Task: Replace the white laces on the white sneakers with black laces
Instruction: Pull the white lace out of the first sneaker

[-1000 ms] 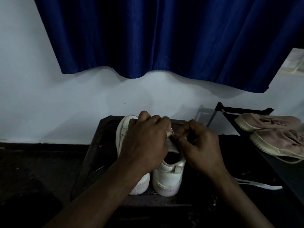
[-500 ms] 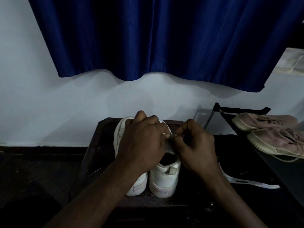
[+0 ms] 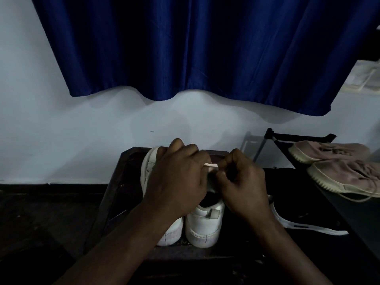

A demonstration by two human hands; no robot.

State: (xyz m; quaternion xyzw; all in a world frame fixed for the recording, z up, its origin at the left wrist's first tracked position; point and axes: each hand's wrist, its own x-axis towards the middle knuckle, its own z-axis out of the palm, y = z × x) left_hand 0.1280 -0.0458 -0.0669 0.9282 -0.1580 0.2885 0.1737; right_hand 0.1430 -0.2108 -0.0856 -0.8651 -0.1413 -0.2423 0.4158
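Pinching white lace point(image 3: 210, 165), left hand point(image 3: 176, 179) and right hand point(image 3: 243, 189) fingers point(image 3: 185, 150) curl; sneakers point(image 3: 203, 223) near far tray point(image 3: 134, 150) rim.

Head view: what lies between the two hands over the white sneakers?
In the head view, a short white lace end bridges the gap between the left hand and right hand; both appear to pinch it.

The place looks like a dim room in a home. A deep blue curtain point(image 3: 185, 48) hangs in folds against a plain pale wall point(image 3: 61, 140), above a dark floor point(image 3: 41, 212). At the right, a black shoe rack point(image 3: 298, 138) carries worn beige sneakers point(image 3: 339, 175). White sneakers point(image 3: 203, 225) stand on a low dark table point(image 3: 115, 182) beside it.
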